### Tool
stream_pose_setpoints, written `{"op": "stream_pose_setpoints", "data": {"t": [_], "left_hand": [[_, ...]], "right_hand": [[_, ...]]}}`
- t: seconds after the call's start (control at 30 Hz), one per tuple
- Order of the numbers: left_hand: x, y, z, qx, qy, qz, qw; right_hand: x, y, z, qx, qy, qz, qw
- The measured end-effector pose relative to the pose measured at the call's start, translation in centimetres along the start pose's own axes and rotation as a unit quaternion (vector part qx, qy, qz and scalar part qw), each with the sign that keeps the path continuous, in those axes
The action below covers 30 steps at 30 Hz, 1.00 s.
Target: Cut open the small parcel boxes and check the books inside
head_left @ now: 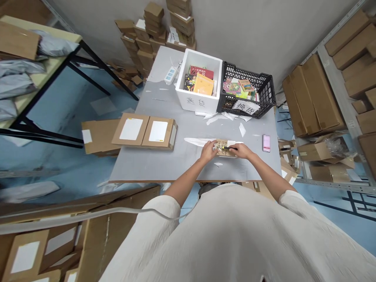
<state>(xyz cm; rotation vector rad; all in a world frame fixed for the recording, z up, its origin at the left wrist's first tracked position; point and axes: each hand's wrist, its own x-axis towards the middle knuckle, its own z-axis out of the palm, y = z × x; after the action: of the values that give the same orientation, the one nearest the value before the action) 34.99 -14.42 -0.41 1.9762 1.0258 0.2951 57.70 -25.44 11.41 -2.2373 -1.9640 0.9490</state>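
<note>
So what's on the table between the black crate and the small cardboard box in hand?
Torn white paper scraps, with bare grey tabletop around them, between black crate and small cardboard box. Head view shows it.

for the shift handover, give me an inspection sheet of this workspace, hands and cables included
surface: grey table, in use
things: small cardboard parcel, dark slim tool
clutter: torn white scraps around parcel and bins; labelled cartons; phone
hands: left touches parcel; right holds tool
cables: power strip with white cable; pale cord crossing lower left
surroundings: white bin and black crate holding books; cartons on right-hand shelving
</note>
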Motion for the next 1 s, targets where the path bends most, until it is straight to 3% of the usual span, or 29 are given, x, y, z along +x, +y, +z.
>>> {"op": "stream_pose_setpoints", "data": {"t": [0.7,1.0], "left_hand": [[0.0,0.2,0.0,0.003,0.004,0.004,1.0],[0.1,0.6,-0.1,0.022,0.004,0.008,1.0]], "right_hand": [[0.0,-0.7,0.2,0.007,0.002,0.038,0.999],[0.3,-1.2,0.2,-0.053,0.019,0.039,0.998]]}}
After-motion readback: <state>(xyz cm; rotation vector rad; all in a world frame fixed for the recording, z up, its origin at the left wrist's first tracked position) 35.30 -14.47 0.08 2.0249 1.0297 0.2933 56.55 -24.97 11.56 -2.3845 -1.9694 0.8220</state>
